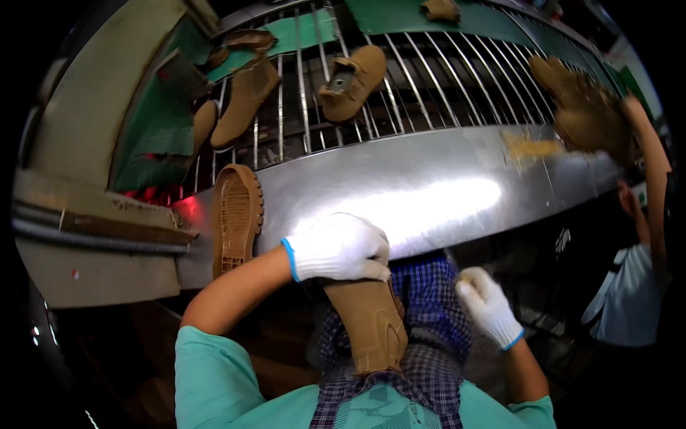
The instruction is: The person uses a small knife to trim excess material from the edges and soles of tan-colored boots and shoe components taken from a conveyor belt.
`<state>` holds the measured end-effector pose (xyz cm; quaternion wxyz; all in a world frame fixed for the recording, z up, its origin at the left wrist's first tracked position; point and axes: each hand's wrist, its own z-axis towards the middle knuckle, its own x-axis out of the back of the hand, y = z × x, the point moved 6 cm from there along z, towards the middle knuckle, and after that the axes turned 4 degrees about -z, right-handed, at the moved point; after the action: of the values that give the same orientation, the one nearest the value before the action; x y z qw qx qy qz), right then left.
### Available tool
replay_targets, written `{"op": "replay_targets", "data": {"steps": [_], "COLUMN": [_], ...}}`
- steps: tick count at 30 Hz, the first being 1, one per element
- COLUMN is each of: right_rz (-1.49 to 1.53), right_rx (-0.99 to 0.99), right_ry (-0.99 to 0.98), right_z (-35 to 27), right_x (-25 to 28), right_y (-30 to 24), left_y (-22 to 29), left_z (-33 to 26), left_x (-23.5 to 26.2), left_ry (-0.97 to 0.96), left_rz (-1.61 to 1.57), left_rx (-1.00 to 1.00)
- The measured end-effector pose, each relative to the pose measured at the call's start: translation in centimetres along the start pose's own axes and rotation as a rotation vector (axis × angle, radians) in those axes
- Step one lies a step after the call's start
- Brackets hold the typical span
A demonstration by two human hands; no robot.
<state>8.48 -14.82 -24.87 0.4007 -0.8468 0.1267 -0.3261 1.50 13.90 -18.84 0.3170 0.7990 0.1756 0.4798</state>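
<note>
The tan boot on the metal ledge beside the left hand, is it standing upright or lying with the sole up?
Sole up: the boot shows its ridged tread to the camera.

I see no pkgs, labels, signs or screens in my head view. Closest thing is a small white mark (pixel 562 240) on the dark surface at the right, under the steel ledge, poss. a sticker or print, but it's too small and blurred for me to tell.
</note>
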Motion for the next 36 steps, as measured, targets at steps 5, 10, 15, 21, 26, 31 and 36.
{"op": "replay_targets", "data": {"steps": [5,10,15,21,26,31,36], "right_rz": [-0.844,-0.917,-0.493,-0.064,0.888,0.468,0.004], "right_rx": [0.219,0.739,0.685,0.975,1.086,1.06,0.771], "right_ry": [0.35,0.465,-0.256,-0.215,-0.314,-0.358,-0.314], "right_z": [6.5,9.4,10.1,0.3,-1.6,2.9,10.2], "right_x": [5.9,3.8,-11.4,-11.3,-3.8,-0.5,-4.3], "right_y": [-3.9,-11.3,-20.5,-27.0,-27.8,-23.7,-20.1], "left_y": [-3.5,-3.5,-1.6,2.1,0.1,5.6,8.4], "left_z": [-6.7,-19.5,-21.7,-18.0,-16.5,-23.8,-18.4], "left_x": [1.8,-6.2,-21.0,-28.6,-24.3,-3.3,6.1], "left_ry": [0.859,1.504,1.611,1.409,1.117,1.274,0.787], "left_rz": [-0.617,-0.628,-0.884,-1.543,-1.822,-1.023,-0.028], "left_rx": [-0.097,0.212,0.491,0.299,-0.227,-0.132,0.471]}}
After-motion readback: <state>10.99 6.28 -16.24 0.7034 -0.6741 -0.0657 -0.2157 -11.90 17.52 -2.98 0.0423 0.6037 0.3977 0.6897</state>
